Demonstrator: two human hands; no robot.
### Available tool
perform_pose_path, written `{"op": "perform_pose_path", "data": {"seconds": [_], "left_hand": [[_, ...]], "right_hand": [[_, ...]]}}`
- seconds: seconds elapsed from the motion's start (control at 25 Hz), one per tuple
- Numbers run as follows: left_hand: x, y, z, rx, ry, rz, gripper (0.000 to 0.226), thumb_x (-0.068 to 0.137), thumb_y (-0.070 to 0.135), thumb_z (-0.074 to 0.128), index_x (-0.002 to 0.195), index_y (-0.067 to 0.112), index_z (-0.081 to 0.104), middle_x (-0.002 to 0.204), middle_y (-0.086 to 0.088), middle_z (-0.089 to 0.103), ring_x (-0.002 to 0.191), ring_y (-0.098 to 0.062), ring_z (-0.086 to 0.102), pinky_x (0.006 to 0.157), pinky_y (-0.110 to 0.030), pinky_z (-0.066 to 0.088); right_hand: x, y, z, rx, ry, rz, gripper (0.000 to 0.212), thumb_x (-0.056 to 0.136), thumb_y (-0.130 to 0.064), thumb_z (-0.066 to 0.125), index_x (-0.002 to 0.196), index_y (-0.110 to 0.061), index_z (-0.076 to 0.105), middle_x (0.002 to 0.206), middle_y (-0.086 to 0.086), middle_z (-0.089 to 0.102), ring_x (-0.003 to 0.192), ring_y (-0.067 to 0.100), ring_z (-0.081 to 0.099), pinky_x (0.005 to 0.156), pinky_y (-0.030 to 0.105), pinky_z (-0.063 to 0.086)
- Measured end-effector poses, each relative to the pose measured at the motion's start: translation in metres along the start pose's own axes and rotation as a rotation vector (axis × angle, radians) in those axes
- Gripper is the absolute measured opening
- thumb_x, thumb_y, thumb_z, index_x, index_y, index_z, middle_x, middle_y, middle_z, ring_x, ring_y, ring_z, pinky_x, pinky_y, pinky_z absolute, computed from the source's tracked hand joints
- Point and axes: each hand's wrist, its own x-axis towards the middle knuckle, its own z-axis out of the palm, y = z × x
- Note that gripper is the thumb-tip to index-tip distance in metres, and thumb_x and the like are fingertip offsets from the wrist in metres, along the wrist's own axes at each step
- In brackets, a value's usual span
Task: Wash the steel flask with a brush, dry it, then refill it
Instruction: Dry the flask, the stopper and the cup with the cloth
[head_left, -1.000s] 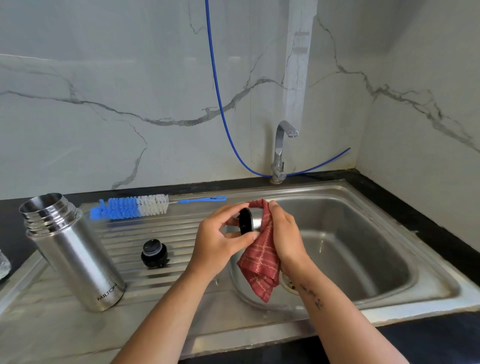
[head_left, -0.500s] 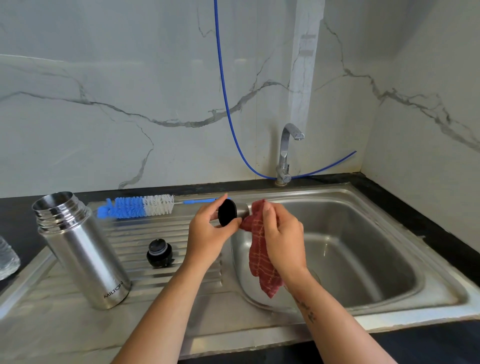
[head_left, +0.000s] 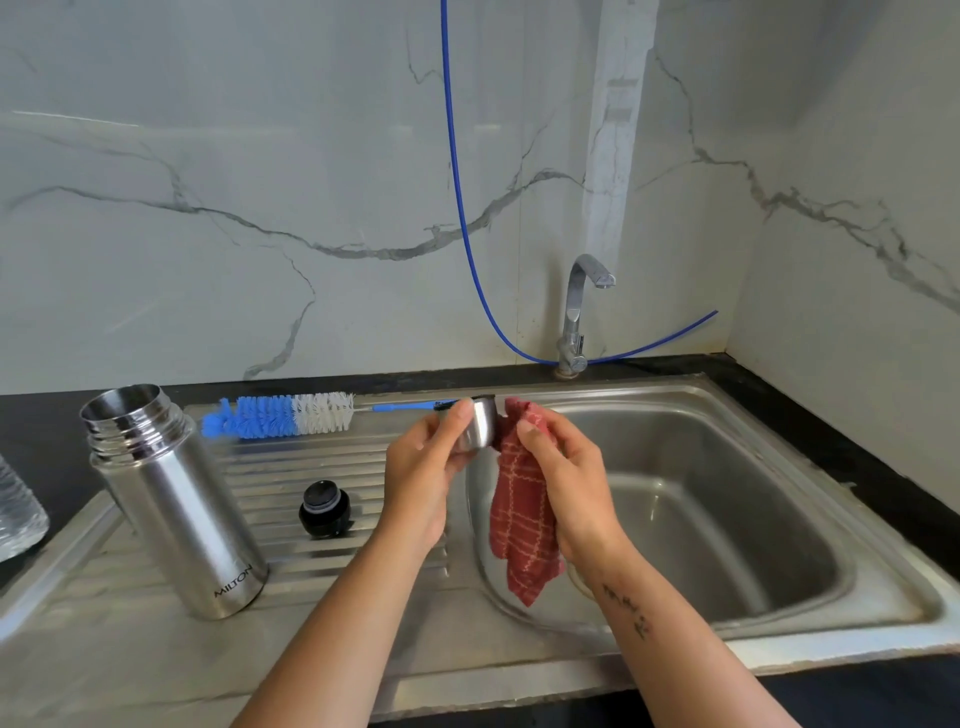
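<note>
You are holding the flask's steel cup lid (head_left: 480, 422) in your left hand (head_left: 423, 470), fingers curled around its side, just over the left edge of the sink basin (head_left: 727, 519). Your right hand (head_left: 563, 475) is gripping a red checked cloth (head_left: 522, 525), pressing its top end against the lid while the rest is hanging down toward the basin. The steel flask (head_left: 169, 499) is standing open-mouthed on the drainboard (head_left: 311, 467), well to the left of the basin. The black inner stopper (head_left: 323, 509) is sitting on the drainboard ribs between the flask and the basin. The blue and white bottle brush (head_left: 291, 414) is lying along the back of the drainboard, left of the basin, its handle pointing toward your left hand. The tap (head_left: 579, 312) is standing behind the basin, with a blue hose (head_left: 457, 171) running down the wall to its base.
</note>
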Motion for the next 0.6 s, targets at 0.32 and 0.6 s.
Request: {"op": "perform_pose_path", "data": {"seconds": [0.32,0.6], "left_hand": [[-0.005,0.001,0.007,0.063,-0.182,-0.168,0.058,0.086,0.061,0.059,0.121,0.015,0.07,0.097,-0.012,0.073,0.077,-0.02,0.065,0.066,-0.028,0.05],[-0.003,-0.002,0.005,0.218,-0.092,-0.213,0.062,0.099,0.07,0.041,0.113,0.013,0.063,0.059,-0.001,0.037,0.044,-0.011,0.032,0.04,-0.02,0.024]], "right_hand": [[-0.008,-0.004,0.001,-0.312,-0.039,-0.26,0.022,0.104,-0.025,0.06,0.117,-0.039,0.07,0.065,0.016,0.065,0.055,0.043,0.061,0.05,0.047,0.057],[-0.003,0.01,0.006,-0.749,-0.175,-0.307,0.043,0.105,-0.057,0.036,0.081,-0.029,0.058,0.086,-0.023,0.059,0.107,0.004,0.048,0.1,0.04,0.037]]}}
